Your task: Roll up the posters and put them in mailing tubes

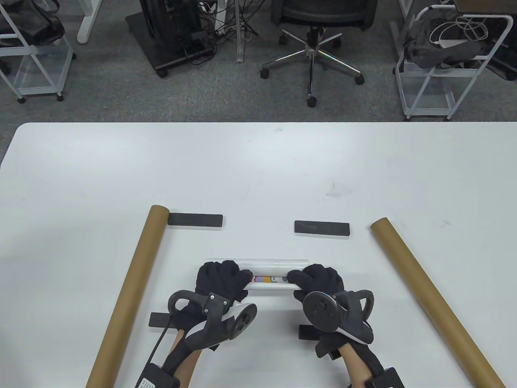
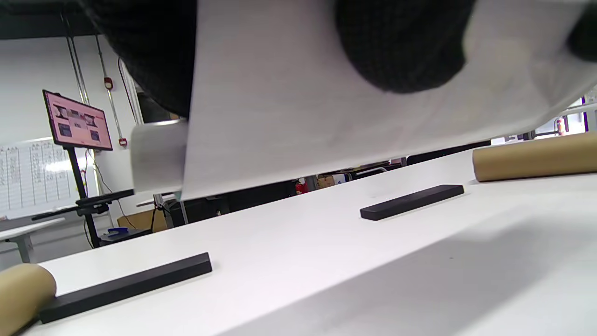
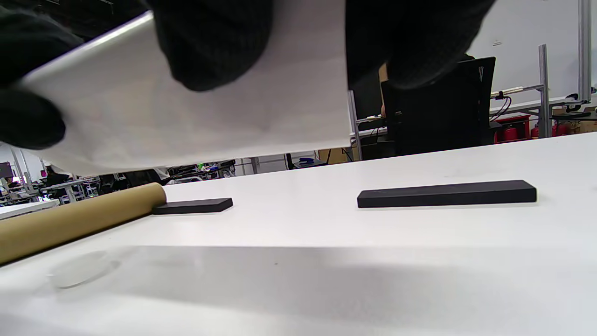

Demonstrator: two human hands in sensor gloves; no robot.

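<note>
A: Where is the poster (image 1: 270,279)?

B: Between the two hands, part rolled. Both wrist views show it lifted clear of the desk (image 1: 258,169), with a shadow under it. A strip of colour print shows in the gap between the hands; the rest is white.

A: And the fingers?

B: The left hand (image 1: 220,279) has its fingers curled round the left end of the roll, and the right hand (image 1: 319,281) is curled round the right end the same way. In the left wrist view a dark fingertip presses on the white sheet (image 2: 326,107); in the right wrist view the fingers (image 3: 214,42) lie over the paper (image 3: 210,107). I judge one hand at each end keeps the roll even, so it doesn't go cone-shaped.

A: What lies beyond the fingers?

B: Two black bars: one ahead of the left fingers (image 1: 195,220), one ahead of the right (image 1: 322,228). Two more sit near the wrists, partly hidden. Probably weights for the corners, now off the paper.

A: The tubes?

B: One tube (image 1: 129,291) lies outside the left hand, the other (image 1: 432,295) outside the right, each angled inward at its far end. Likely within reach for loading. The roll looks too loose yet to slide in.
</note>
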